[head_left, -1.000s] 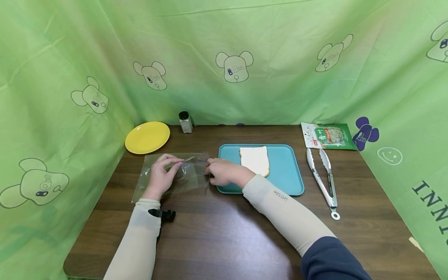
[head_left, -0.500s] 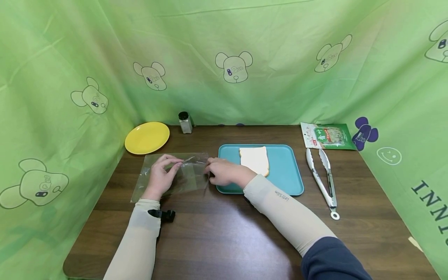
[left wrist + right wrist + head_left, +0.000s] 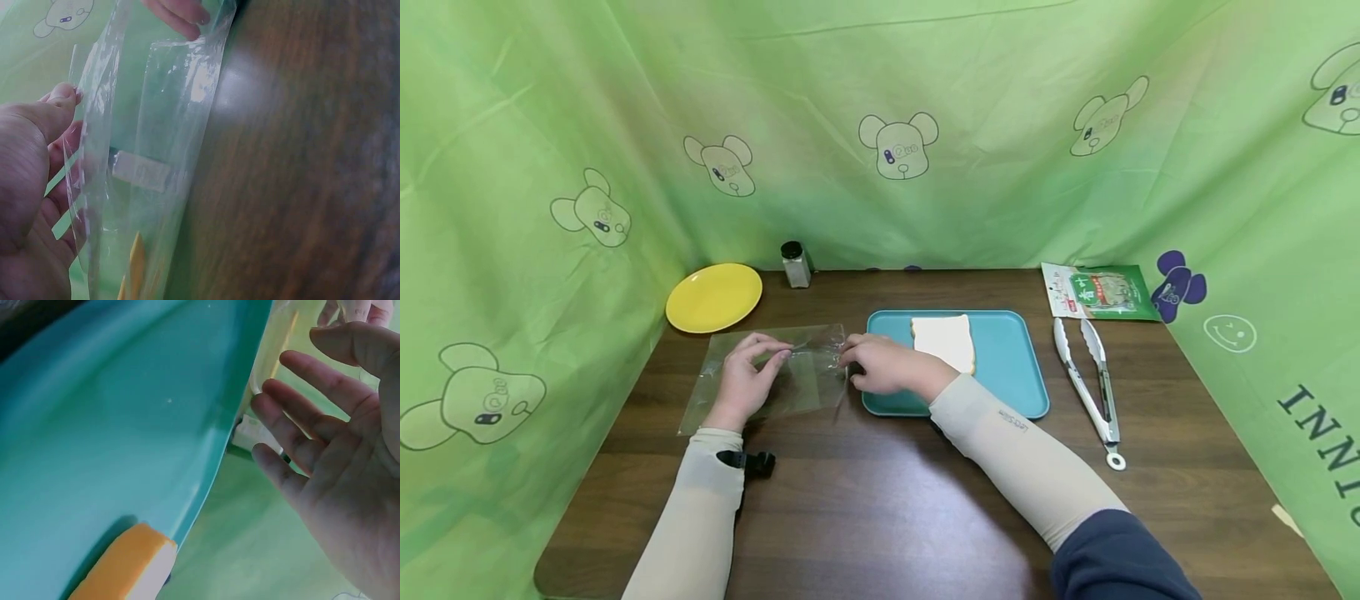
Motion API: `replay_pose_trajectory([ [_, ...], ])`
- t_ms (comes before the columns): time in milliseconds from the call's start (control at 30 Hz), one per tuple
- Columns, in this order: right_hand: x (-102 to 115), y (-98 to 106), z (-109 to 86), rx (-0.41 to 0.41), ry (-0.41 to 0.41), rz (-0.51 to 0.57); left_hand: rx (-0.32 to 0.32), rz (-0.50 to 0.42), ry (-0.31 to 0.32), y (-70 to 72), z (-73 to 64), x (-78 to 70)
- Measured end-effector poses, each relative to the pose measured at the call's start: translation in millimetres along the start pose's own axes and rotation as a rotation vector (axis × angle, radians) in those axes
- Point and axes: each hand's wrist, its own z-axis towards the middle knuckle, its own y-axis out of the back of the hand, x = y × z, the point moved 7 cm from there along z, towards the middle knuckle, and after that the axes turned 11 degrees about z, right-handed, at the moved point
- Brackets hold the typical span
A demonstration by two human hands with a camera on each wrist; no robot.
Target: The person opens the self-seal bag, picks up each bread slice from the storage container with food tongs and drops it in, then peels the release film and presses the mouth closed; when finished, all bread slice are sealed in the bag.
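Note:
A clear plastic bag (image 3: 808,387) lies on the brown table at left of centre, its upper layer partly raised. My left hand (image 3: 745,379) pinches the raised edge between thumb and fingers; in the left wrist view the film stands up beside that thumb. At the bag's right end is my right hand (image 3: 883,364), over the left rim of the blue tray (image 3: 1007,383). In the right wrist view its fingers (image 3: 300,434) are spread and slightly bent, with the thumb apart from them. Whether they touch the bag is unclear. A slice of bread (image 3: 943,342) rests on the tray.
A yellow plate (image 3: 715,297) sits at the back left, beside a black-capped shaker jar (image 3: 796,267). At the right are white-and-metal tongs (image 3: 1086,383) below a green-and-white food packet (image 3: 1101,292). Green printed cloth (image 3: 820,208) hangs behind and on both sides.
The right fingers have loosened slightly at the bag's right edge, and the film there has shifted a little. The left hand keeps its pinch in nearly the same place.

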Motion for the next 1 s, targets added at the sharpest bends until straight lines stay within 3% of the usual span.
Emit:
replay_pose_trajectory([
  [533, -10.0, 20.4, -25.5, -0.125, 0.024, 0.041, 0.021, -0.023, -0.005, -2.3, -1.8, 1.6],
  [1000, -20.3, 43.3, -65.7, -0.273, 0.01, 0.053, 0.032, -0.024, 0.004, -2.0, -2.5, 1.4],
])
